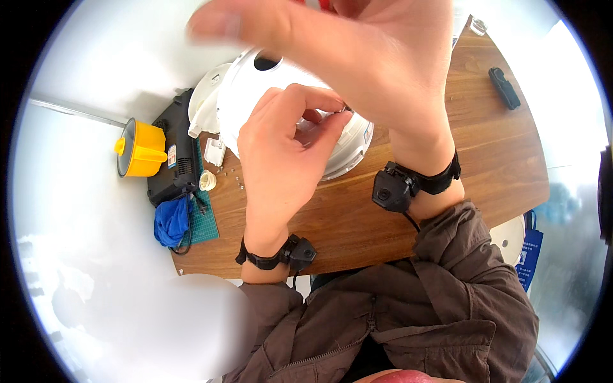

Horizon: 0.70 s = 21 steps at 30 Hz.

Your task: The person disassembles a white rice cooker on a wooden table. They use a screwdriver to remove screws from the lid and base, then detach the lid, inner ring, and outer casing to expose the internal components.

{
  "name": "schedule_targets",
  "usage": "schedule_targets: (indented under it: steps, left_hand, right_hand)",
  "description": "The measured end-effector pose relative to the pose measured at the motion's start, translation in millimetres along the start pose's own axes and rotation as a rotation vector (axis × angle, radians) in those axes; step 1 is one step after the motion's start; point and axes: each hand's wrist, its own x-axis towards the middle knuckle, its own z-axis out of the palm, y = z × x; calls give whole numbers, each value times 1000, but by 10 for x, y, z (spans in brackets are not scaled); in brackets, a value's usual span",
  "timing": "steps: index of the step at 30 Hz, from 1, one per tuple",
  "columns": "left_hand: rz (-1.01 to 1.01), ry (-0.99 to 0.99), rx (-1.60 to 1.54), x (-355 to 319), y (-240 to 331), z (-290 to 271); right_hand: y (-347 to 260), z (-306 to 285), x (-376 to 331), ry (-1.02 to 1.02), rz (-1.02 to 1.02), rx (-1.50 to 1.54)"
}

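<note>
My left hand (278, 143) is closed in a pinch over the rim of a large round white plastic housing (237, 80). A small dark metallic bit (346, 108) shows at its thumb and index fingertips, too little to name. My right hand (377, 57) is raised close in front, over the housing, with its thumb stretched to the left. A bit of a red object (325, 4) shows at the top edge by its fingers; its kind cannot be made out. The right hand's other fingers are mostly hidden or cut off. The housing has a dark round hole (267, 61).
A black case (174, 156), a yellow container (145, 150), a blue cloth (171, 222) and a green cutting mat (205, 225) are at the left. Small screws (241, 186) lie near a small white cap (207, 180). A black pouch (504, 88) lies on the wooden table (491, 153) at right.
</note>
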Motion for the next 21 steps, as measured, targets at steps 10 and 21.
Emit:
schedule_targets:
  steps: [10, 21]
  left_hand:
    - [50, -7, 8, 5, -4, 1]
    - [44, -15, 16, 3, -32, 1]
  right_hand:
    - [49, -54, 40, 65, -17, -7]
    - [64, -10, 25, 51, -16, -18]
